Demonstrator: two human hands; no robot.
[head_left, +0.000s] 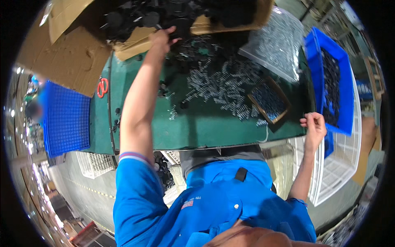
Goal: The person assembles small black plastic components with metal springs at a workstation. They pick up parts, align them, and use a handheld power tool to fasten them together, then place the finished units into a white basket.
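My left hand point(161, 39) reaches out to the front edge of a cardboard box point(138, 41) full of black plastic parts point(177, 12). Its fingers are spread apart at the edge of the pile, and I see nothing held between them. Close beside that hand, more dark parts point(197, 48) lie on the green tabletop point(193, 127). My right hand point(314, 126) hovers by the table's right edge with its fingers curled together; whatever they may pinch cannot be made out. Loose metal springs point(222, 84) spread across the middle of the table. A small open box point(269, 101) of dark small pieces sits beside them.
A clear plastic bag point(277, 41) of small metallic pieces lies at the far right. Right of the table stands a blue bin point(343, 103) of black parts over a white crate point(333, 177). Red-handled scissors point(102, 87) and a blue basket point(68, 119) are on the left.
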